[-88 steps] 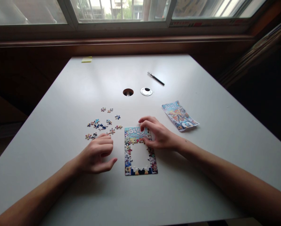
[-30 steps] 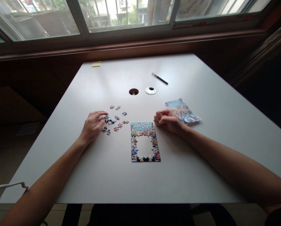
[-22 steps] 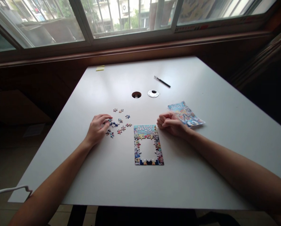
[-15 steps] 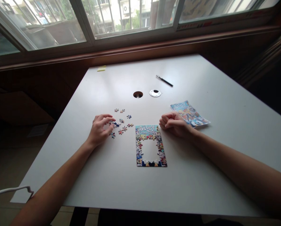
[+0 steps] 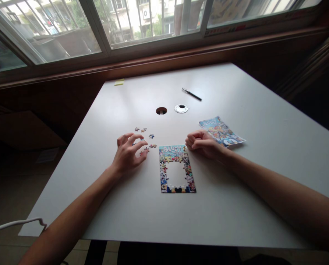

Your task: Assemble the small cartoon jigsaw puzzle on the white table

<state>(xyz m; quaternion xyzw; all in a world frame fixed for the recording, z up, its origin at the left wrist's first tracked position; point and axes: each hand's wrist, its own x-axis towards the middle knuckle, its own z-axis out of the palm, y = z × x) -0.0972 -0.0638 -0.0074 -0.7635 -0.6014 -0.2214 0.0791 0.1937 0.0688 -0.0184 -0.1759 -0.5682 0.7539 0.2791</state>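
Note:
A jigsaw puzzle [image 5: 163, 170] lies flat with its border joined and its middle bare. Left of it, loose puzzle pieces [image 5: 152, 145] are scattered on the white table. My left hand [image 5: 130, 152] hovers over or rests among them, fingers curved and apart, hiding some; its thumb and forefinger tips come close to one puzzle piece [image 5: 146, 149]. I see nothing held between them. My right hand [image 5: 201, 142] rests as a closed fist by the puzzle's upper right corner, with nothing showing in it. Behind that fist is a printed picture sheet [image 5: 222, 130] in matching colours.
Farther back lie a black pen [image 5: 192, 94] and a round silver cover [image 5: 181, 109] beside a cable hole [image 5: 161, 110]. A yellow sticky note [image 5: 119, 82] is at the far left edge of the table [image 5: 159, 217]. A white cable [image 5: 15, 222] hangs by the near left corner.
My left hand has moved right across the loose pieces, toward the puzzle, and now covers different ones. My right fist has stayed in place. The view has shifted slightly.

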